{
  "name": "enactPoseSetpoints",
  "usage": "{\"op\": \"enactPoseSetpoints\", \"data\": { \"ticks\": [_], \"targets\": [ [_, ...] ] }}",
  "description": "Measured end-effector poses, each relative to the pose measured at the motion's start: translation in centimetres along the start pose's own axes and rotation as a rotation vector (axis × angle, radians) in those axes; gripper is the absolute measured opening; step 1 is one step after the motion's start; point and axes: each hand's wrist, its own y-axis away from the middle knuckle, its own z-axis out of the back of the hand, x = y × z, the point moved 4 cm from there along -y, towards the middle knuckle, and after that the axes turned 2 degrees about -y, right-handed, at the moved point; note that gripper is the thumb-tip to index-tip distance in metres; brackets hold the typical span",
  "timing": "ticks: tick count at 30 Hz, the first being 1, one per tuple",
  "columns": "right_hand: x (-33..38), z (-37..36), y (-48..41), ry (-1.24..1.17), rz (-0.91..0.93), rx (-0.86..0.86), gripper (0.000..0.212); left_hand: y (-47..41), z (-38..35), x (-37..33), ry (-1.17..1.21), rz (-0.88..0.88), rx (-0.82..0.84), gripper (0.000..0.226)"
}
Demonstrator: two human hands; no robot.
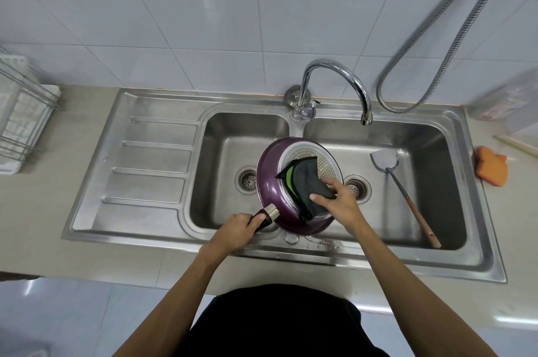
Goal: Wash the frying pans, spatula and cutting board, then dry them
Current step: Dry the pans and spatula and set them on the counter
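You are working on the purple frying pan [269,181], turned bottom-up and tilted over the divider between the two basins of the sink [151,152]. Your left hand [235,227], at seven o'clock of the pan, is wrapped tight around the black handle. Your right hand [339,202], at four o'clock, pinches a grey-and-green cloth [305,179] and lays it across the pan's pale dotted base. No water shows at the faucet [334,77] (twelve o'clock of the pan), so this looks to me like wiping the underside, though I cannot tell whether it is scrubbing or drying. Next, I judge, you need to sweep the cloth around the whole base and the purple wall, with a firm handle grip so the pan does not swing, then turn it over for the inside. The spatula [407,196] lies in the right basin at three o'clock of your right hand, well apart, head toward the wall. I see no cutting board or second pan
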Motion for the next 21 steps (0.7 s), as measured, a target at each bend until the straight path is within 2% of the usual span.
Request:
{"op": "enactPoseSetpoints", "data": {
  "ticks": [3, 6, 9, 11, 14, 16, 19, 21],
  "targets": [
    [-0.4, -0.3, 0.3, -0.071, -0.068, -0.049, 0.053, 0.0, -0.1, 0.1, -0.005, -0.003, 0.0, 0.061],
    [-0.3, 0.2, 0.7, -0.364, -0.193, -0.098, 0.042, -0.2, -0.1, 0.2, -0.003, -0.003, -0.01, 0.058],
    [0.2, 0.9, 1.0, -0.748, -0.193, -0.171, 0.053, -0.2, -0.2, 0.4, -0.003, 0.005, -0.008, 0.057],
    [0.5, 1.4, 1.5, -0.858, -0.185, -0.268, 0.05, -0.1, -0.1, 0.4, -0.002, 0.002, -0.007, 0.057],
    [1.7, 2.5, 2.0, -0.661, -0.07, -0.477, 0.027, 0.0, -0.1, 0.1, -0.011, -0.011, 0.001, 0.059],
    [3.5, 3.0, 2.2, -0.475, 0.075, -0.535, 0.027, 0.0, -0.1, 0.1, -0.014, -0.016, 0.003, 0.061],
    [6.5, 2.0, 2.2, -0.049, 0.281, -0.482, 0.037, -0.1, -0.2, 0.3, -0.01, -0.015, -0.004, 0.06],
    [7.8, -0.7, 2.5, 0.243, 0.336, -0.357, 0.046, 0.0, -0.2, 0.2, -0.01, -0.01, -0.001, 0.059]
  ]
}}
